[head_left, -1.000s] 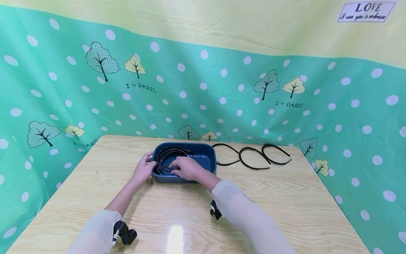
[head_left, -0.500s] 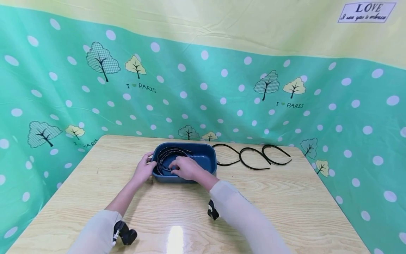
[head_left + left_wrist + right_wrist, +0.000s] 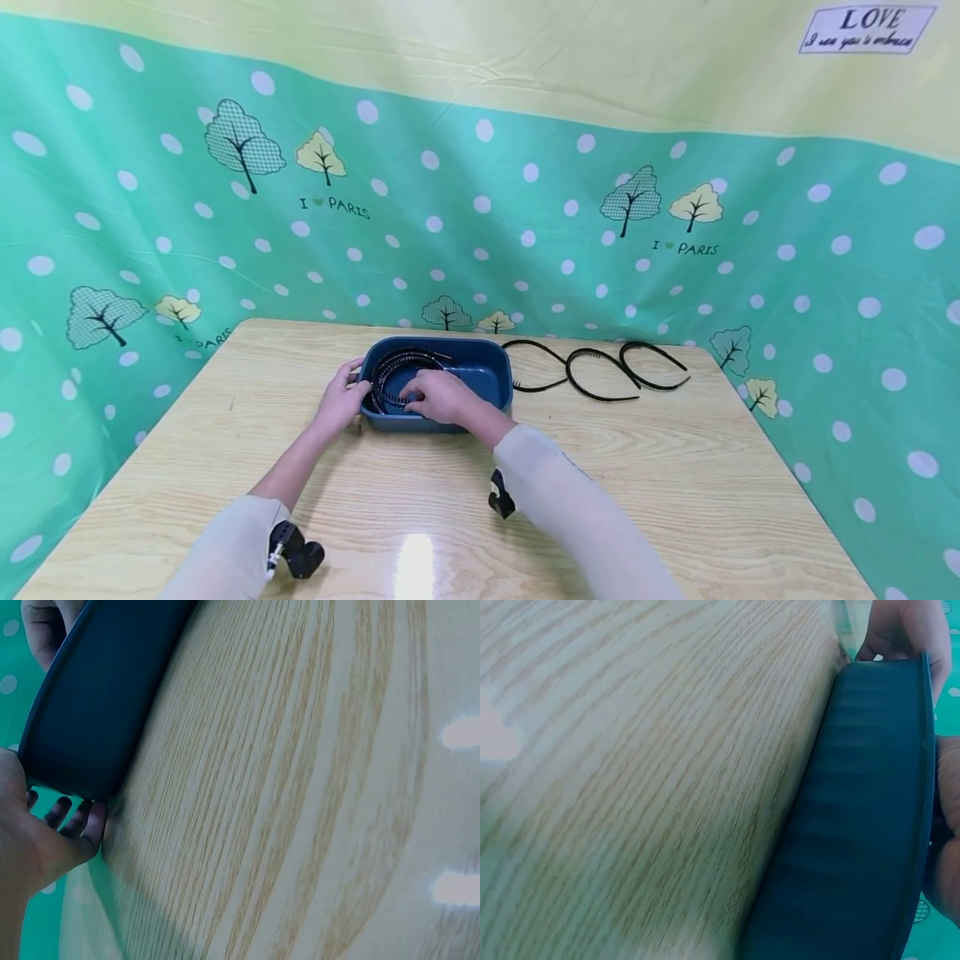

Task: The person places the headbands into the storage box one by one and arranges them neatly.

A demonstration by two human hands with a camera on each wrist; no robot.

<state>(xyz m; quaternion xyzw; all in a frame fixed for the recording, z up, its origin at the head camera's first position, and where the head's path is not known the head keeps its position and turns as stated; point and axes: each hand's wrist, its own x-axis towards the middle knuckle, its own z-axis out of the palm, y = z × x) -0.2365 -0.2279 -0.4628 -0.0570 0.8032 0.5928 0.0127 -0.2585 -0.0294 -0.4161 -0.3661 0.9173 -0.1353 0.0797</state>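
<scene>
Looks midway, judging by several black headbands [image 3: 383, 372] nested left in the blue bin [image 3: 435, 423] and three loose headbands [image 3: 568, 367] maybe pending on the table [image 3: 375, 500] to its right, gripping bin's left end with left fingers [image 3: 94, 823], with right fingers [image 3: 416, 384] narrowly parted at a nested headband, cannot tell if pinching.

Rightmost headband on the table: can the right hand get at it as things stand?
Probably yes: the rightmost headband lies in the open on the table, though the right hand reaches into the blue bin and must first lift out.
</scene>
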